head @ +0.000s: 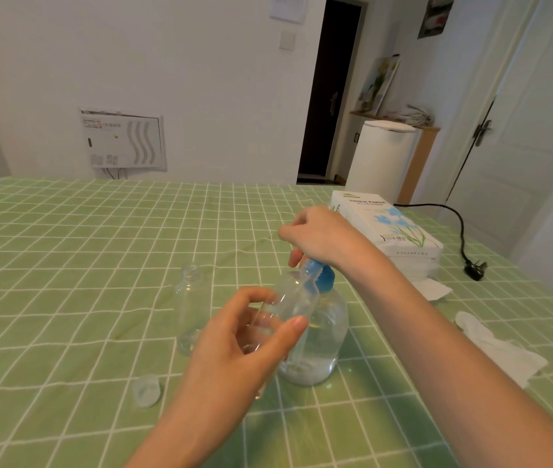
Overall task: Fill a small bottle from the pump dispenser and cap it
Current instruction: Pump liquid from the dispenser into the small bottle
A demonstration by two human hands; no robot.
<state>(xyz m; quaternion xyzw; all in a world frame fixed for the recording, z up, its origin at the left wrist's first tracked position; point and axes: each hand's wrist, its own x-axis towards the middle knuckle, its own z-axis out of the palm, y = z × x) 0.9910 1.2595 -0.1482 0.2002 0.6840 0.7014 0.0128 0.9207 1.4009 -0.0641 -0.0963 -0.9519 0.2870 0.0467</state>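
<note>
My left hand [234,346] grips a small clear bottle [288,298], tilted so its mouth sits at the blue nozzle of the pump dispenser [319,339]. The dispenser is a clear round bottle with a blue pump head [322,276], standing on the green checked tablecloth. My right hand [319,238] rests on top of the pump head, fingers curled over it. A second small clear bottle [189,309] stands uncapped just left of my left hand. A clear cap [146,390] lies on the cloth in front of it.
A white tissue pack [389,224] lies at the back right, with loose white tissues [501,349] nearer on the right. A black cable with a plug [474,268] runs across the right edge of the table [65,248].
</note>
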